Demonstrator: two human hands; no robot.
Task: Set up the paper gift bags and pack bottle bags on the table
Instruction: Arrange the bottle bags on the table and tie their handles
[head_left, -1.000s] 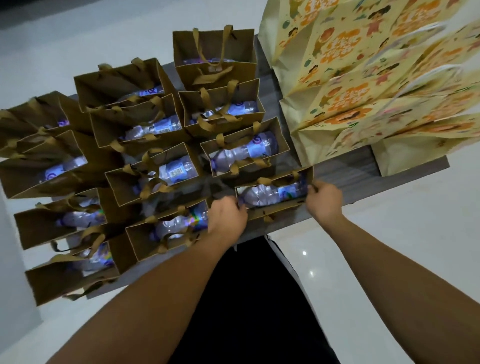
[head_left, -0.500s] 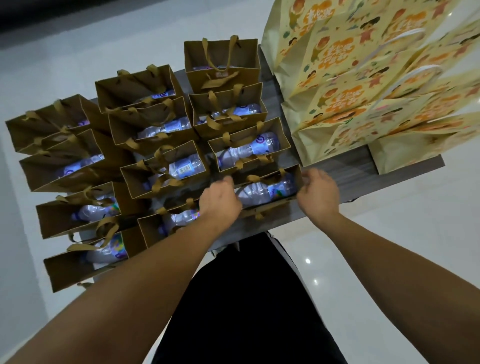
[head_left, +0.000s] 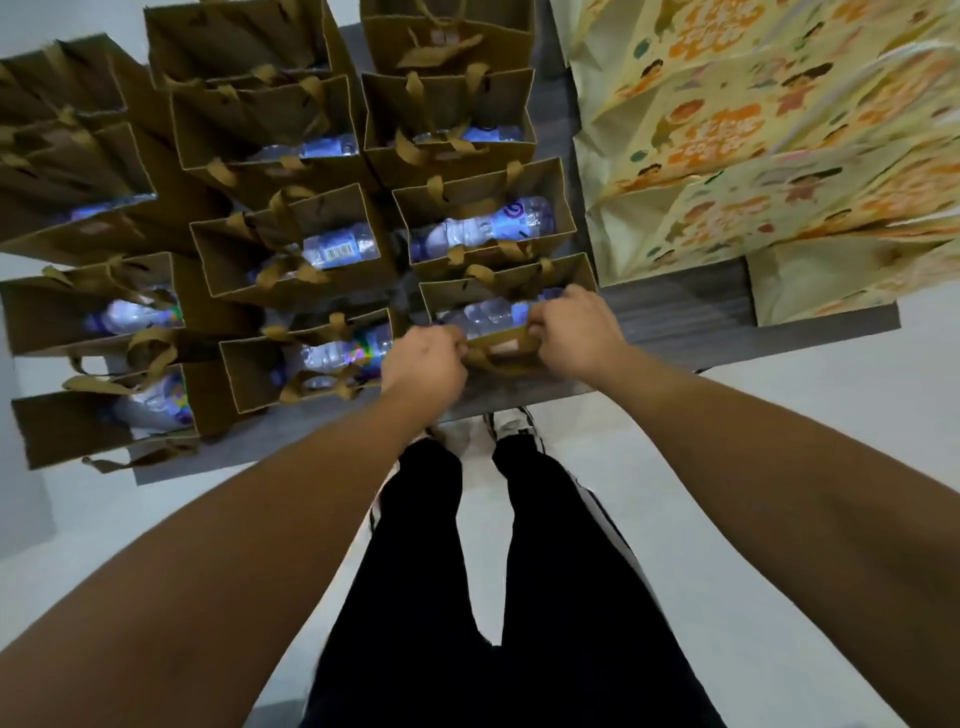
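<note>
Desk (head_left: 675, 317) is nearly full: printed gift bags (head_left: 753, 135) stand at the right, brown bottle bags (head_left: 291, 244) in rows, each visible one holding a bottle. Left hand (head_left: 423, 364) and right hand (head_left: 574, 332) pinch the near rim of the front bag (head_left: 506, 296), probably the last to straighten.

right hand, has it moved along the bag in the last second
Yes. The right hand has come inward from the far right corner of the nearest brown bag onto its near rim, closer to the left hand.
</note>
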